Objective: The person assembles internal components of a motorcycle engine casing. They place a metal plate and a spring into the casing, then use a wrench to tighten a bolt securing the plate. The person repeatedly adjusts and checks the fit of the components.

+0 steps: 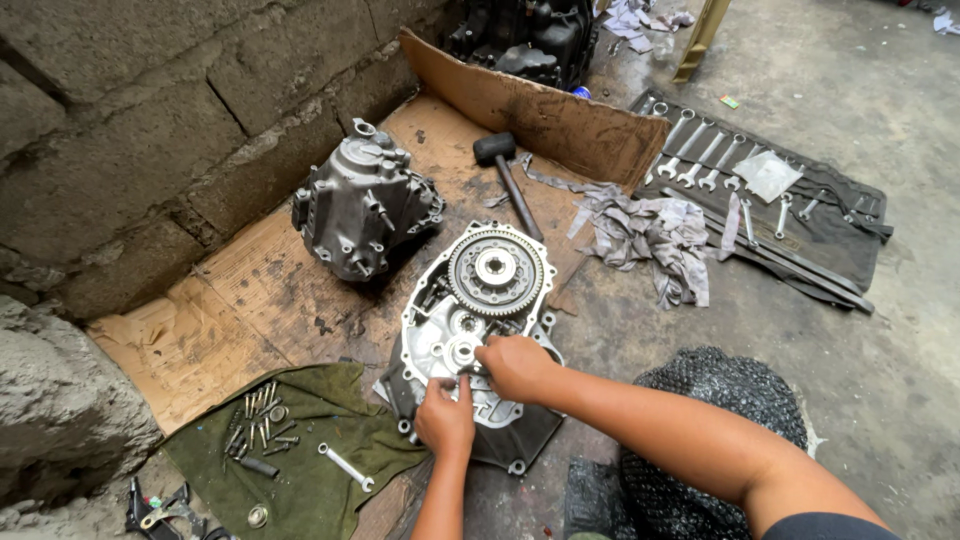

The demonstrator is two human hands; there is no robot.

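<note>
An open grey metal gearbox case half lies on cardboard, with a large toothed ring gear sitting in its far end. My left hand rests on the case's near rim, fingers curled against the metal. My right hand is closed over a small round part near a bearing seat inside the case; what its fingers pinch is hidden. A second grey case half stands upright to the far left.
A black mallet lies beyond the case. Grey rags and a tool roll of spanners lie to the right. A green cloth holds several bolts and a spanner. Block wall on the left.
</note>
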